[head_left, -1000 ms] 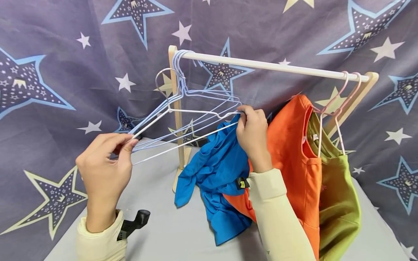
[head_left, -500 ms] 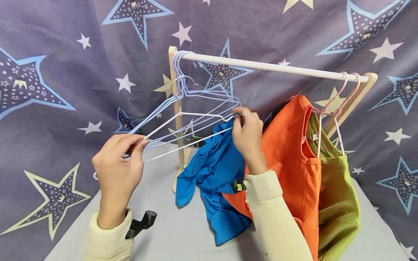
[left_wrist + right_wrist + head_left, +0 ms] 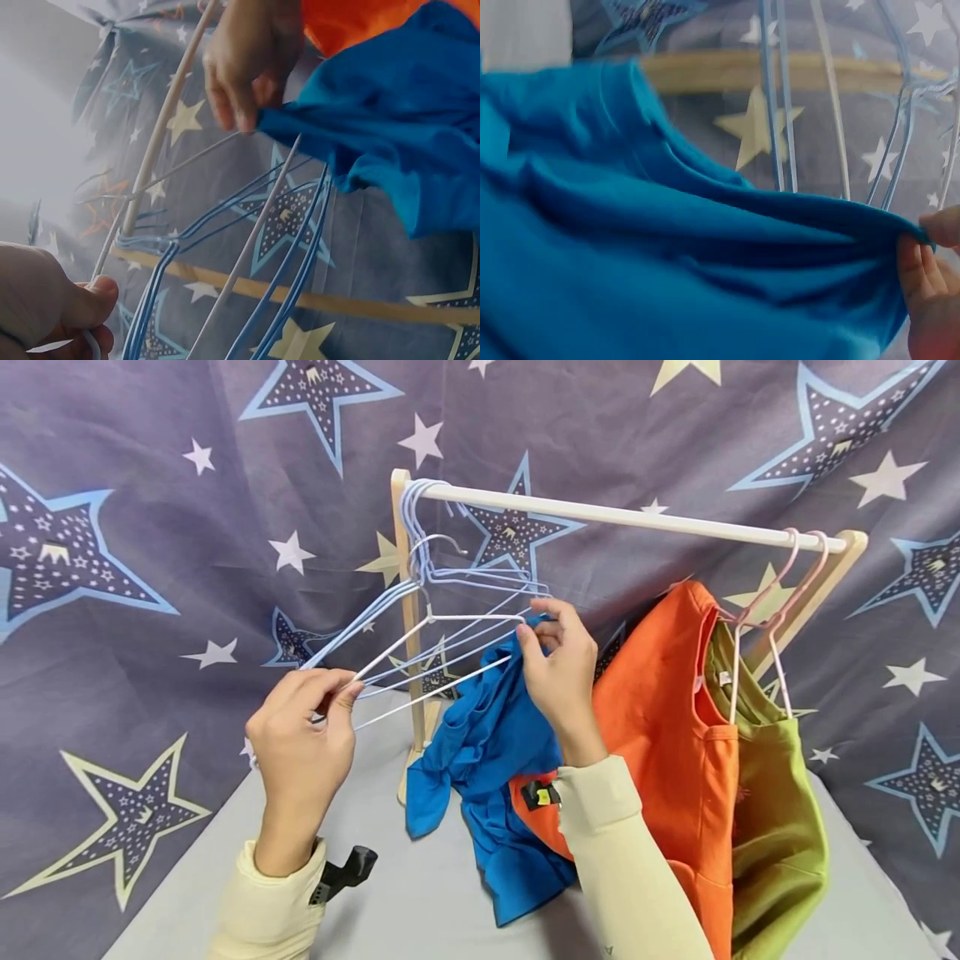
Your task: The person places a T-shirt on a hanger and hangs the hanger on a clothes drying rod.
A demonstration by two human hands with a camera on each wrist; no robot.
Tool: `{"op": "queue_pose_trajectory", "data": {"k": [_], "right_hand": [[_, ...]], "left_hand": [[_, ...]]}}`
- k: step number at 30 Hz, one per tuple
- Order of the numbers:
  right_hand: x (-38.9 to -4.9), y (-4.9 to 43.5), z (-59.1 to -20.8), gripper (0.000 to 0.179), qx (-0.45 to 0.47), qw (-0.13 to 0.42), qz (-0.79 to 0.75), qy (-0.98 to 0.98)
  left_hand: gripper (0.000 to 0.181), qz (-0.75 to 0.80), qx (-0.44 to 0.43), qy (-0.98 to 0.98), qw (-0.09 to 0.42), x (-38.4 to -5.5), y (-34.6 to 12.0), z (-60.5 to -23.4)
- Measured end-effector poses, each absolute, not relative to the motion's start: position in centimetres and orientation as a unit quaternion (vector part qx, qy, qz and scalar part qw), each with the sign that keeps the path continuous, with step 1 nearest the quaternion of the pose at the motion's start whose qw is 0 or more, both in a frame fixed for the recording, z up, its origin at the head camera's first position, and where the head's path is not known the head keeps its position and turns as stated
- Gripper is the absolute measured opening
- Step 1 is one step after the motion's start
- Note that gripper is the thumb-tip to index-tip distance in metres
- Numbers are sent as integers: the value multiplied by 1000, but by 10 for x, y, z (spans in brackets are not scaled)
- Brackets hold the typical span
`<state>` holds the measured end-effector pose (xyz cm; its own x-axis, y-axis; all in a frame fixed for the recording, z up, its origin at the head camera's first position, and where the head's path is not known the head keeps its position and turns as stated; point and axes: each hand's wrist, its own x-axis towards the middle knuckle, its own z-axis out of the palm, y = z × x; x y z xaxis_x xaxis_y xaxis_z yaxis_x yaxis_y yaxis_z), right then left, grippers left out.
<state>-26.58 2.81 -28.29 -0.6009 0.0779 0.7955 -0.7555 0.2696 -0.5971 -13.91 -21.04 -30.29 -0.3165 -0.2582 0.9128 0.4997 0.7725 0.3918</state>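
Note:
My left hand (image 3: 303, 739) pinches one end of a white wire hanger (image 3: 430, 618) with a silver hook. The hanger is off the rail, its hook overlapping the hanging hangers in the head view. Its far end goes into a blue garment (image 3: 487, 735), whose cloth covers that tip. My right hand (image 3: 558, 681) pinches the garment's edge between thumb and fingers, stretching the blue cloth (image 3: 667, 247) taut in the right wrist view. The rest of the garment hangs bunched down to the table. In the left wrist view, the lower bar runs into the blue cloth (image 3: 397, 112).
A small rack with a white rail (image 3: 600, 514) stands behind. Several light blue hangers (image 3: 367, 618) hang at its left end. At the right end, an orange garment (image 3: 667, 693) and an olive green one (image 3: 780, 810) hang on pink hangers. A grey-covered table (image 3: 405, 902) lies below.
My left hand and the white hanger have moved right, and the hanger's far end has slid under the blue cloth. My right hand has shifted slightly left, drawing the cloth over that end.

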Motion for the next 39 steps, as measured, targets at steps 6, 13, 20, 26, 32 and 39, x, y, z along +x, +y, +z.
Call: {"op": "queue_pose_trajectory", "data": {"k": [6, 13, 20, 26, 32, 39], "right_hand": [[-260, 17, -279, 41, 192, 301, 711, -606], [-256, 12, -282, 30, 199, 280, 741, -577], [-256, 12, -282, 30, 238, 276, 697, -618], [-251, 6, -280, 43, 267, 241, 680, -640], [-249, 4, -288, 43, 223, 233, 735, -597], [-255, 14, -293, 33, 140, 325, 648, -674]], "left_hand": [[6, -329, -88, -746, 573, -140, -197, -304], [8, -322, -64, -748, 577, -140, -194, -306], [6, -330, -52, -748, 574, -139, -193, -309], [5, -334, -74, -755, 559, -145, -178, -317], [6, -351, -68, -755, 550, -148, -169, -322], [6, -356, -61, -756, 545, -145, -168, -320]]}}
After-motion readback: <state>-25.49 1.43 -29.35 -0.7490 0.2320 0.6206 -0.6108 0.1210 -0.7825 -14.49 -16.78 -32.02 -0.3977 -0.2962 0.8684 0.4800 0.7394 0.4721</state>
